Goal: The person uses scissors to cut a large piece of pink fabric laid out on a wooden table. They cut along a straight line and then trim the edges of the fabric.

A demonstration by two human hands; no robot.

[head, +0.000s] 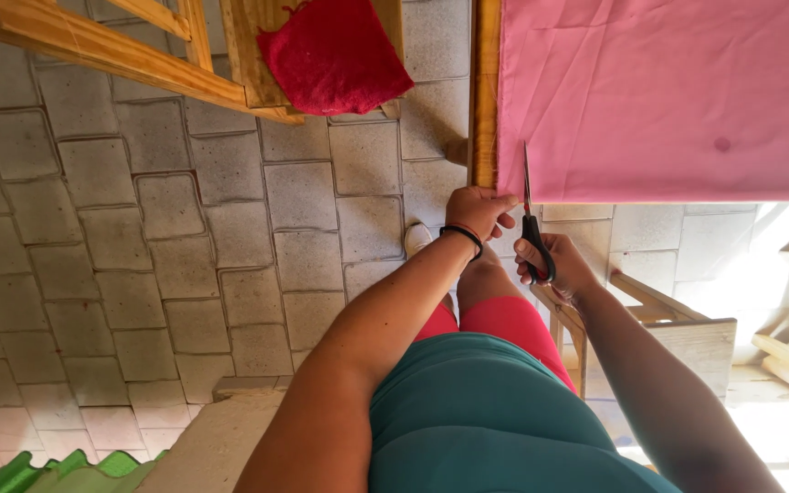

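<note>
While the left hand pinches the near corner of the pink cloth w/ fingers closed on its edge, the right hand grips the scissors, fingers through the black-and-red handles; blades point away from the body, up into the cloth edge just right of the left hand's fingertips; can't tell how far apart the blades stand, they show as one thin line. Cloth hangs flat over a wooden table edge, which runs straight ahead of the left hand; cloth spreads out ahead & to the right of both hands, its lower hem level w/ the left hand's knuckles. Black band sits on the left wrist. Both hands sit close together, scissors between them. Well ahead & to the left of the left hand: red cloth draped on a wooden frame. Below the hands: grey paving blocks; a pale shoe shows just left of the left wrist. To the right of the right forearm, a wooden stool or bench, partly in bright sun. Near the body, far left & low: green corrugated sheet.
</note>
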